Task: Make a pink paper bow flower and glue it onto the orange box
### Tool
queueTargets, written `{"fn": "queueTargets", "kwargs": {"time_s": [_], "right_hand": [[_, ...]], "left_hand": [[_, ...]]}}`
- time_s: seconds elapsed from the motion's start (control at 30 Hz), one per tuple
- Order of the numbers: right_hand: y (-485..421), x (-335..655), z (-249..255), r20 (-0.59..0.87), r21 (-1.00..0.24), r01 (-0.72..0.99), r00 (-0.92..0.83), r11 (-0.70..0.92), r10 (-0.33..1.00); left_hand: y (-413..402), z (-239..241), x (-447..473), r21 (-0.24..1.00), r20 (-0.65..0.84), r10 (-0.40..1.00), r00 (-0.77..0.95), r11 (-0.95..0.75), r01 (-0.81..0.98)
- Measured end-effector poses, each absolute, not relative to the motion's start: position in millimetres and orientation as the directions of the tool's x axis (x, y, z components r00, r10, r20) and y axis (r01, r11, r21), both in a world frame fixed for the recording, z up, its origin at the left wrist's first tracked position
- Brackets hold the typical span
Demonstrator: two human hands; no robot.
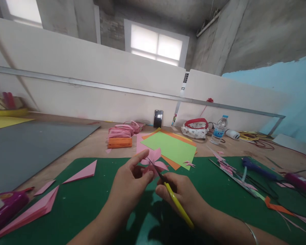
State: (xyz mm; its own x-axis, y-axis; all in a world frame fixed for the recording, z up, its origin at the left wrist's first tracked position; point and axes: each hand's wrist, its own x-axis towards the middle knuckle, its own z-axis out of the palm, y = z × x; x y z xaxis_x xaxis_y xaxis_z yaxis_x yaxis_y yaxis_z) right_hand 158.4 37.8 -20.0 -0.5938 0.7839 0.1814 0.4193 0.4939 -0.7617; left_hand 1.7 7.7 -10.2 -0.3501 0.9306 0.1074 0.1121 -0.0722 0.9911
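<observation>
**Pink paper at the blade**

My left hand [131,180] pinches a pink paper cutout [154,162] between thumb and fingers, just above the green mat [79,204] on the desk [97,143]. My right hand [180,194] is closed around a yellow-handled cutting tool [177,204], its dark tip touching the pink paper. A green sheet [172,146] lies just beyond.

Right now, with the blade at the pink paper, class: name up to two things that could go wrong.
1. The left hand pinches the pink paper shape right beside the tip of the yellow-handled cutting tool held in the right hand. A slip might nick those fingertips.
2. The shape seems held off the green mat, unsupported, so its thin points may tear or be cut too far.
</observation>
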Motion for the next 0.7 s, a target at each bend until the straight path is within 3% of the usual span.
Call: {"fn": "queueTargets", "kwargs": {"time_s": [0.43,0.7], "right_hand": [[35,161,-20,0.118,-0.765,0.452,-0.601,0.458,0.791],[33,158,-17,0.13,-0.724,0.507,-0.566,0.468,0.814]], "left_hand": [[5,6,-12,0.994,0.111,0.881,-0.461,-0.094,0.06],[4,3,-8,0.993,0.112,0.906,-0.408,-0.084,0.086]]}}
